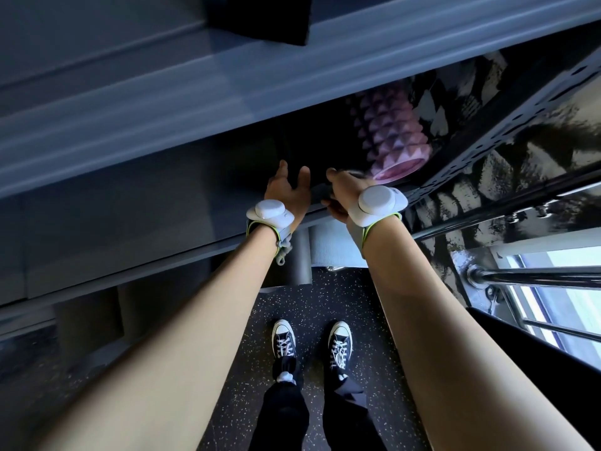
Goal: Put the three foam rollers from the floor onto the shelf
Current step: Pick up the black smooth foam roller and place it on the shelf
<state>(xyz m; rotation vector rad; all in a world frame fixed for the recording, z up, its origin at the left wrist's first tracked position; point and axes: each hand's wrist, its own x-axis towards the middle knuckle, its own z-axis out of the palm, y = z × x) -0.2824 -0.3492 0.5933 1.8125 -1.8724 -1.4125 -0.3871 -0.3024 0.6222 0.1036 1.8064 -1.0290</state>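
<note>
Left hand point(287, 187) spread wide, flat against dark shape point(317, 177) in shadow, likely a roller. Right hand point(341, 193) curled at near lip of shelving point(130, 206); hold unclear. Further right, already shelved: pink spiked roller point(390, 138). Judged light, stiff-springy, grippy; best clasped round the barrel.

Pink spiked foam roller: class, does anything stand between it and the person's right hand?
Nothing visible does. The pink spiked foam roller lies on the shelf, its near end just beyond the right hand at the shelf's front edge.
</note>
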